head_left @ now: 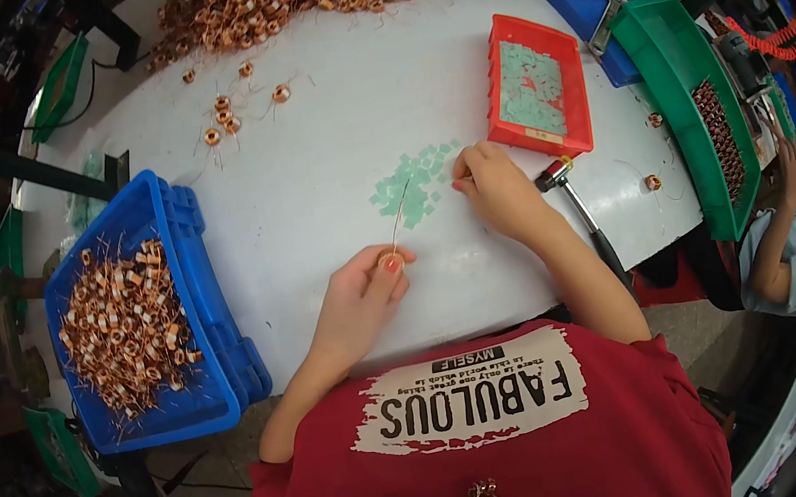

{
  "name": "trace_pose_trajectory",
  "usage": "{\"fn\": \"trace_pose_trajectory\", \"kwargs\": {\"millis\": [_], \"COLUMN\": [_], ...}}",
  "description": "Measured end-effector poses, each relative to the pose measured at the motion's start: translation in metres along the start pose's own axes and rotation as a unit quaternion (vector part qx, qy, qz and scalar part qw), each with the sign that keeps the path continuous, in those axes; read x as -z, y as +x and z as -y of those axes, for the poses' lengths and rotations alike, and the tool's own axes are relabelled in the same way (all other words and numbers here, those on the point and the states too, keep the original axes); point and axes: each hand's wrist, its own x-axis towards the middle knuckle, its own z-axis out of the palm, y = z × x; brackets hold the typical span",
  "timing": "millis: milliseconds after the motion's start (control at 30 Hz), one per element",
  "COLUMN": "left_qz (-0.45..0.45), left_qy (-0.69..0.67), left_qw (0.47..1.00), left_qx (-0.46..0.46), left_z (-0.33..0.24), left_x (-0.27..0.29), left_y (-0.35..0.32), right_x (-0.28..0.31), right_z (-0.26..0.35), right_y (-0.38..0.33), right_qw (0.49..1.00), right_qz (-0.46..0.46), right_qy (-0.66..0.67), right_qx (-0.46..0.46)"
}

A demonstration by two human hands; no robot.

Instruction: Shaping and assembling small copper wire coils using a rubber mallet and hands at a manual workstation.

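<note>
Pinched between the thumb and fingers of my left hand (354, 299) is a small copper wire coil (392, 258). Its thin wire leads stick up away from me, across a loose patch of small pale green squares (415, 186) on the table. My right hand (499, 190) is beside the right edge of that patch, just left of the red tray (580, 119). Its thumb and fingertips are drawn together, and whatever may be between them is too small to tell. More green squares (530, 90) lie inside the red tray.
At left stands a blue bin (183, 277) full of copper coils. A large coil heap (285, 2) covers the table's far side, with several loose coils (223, 111) nearer. A hammer (587, 219) lies right of my right forearm. Farther right are a green bin (645, 65) and another person's arm (782, 198).
</note>
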Motion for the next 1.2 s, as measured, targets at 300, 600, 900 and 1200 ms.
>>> {"fn": "trace_pose_trajectory", "kwargs": {"millis": [300,600,900,1200], "left_qz": [0.059,0.102,0.087,0.081], "left_qy": [-0.164,-0.182,-0.177,-0.189], "left_qw": [0.984,0.978,0.98,0.979], "left_qx": [-0.022,0.009,0.002,0.019], "left_z": [-0.005,-0.004,-0.005,-0.004], "left_x": [-0.007,-0.006,-0.005,-0.004], "left_y": [-0.008,-0.012,-0.011,-0.009], "right_x": [0.06,0.076,0.065,0.056], "right_z": [0.061,0.11,0.106,0.11], "right_y": [-0.029,-0.042,-0.043,-0.046], "right_qw": [0.967,0.972,0.973,0.98], "right_qz": [0.027,0.04,-0.014,-0.016], "right_qy": [0.254,0.214,0.166,0.121], "right_qx": [-0.004,0.091,0.161,0.159]}}
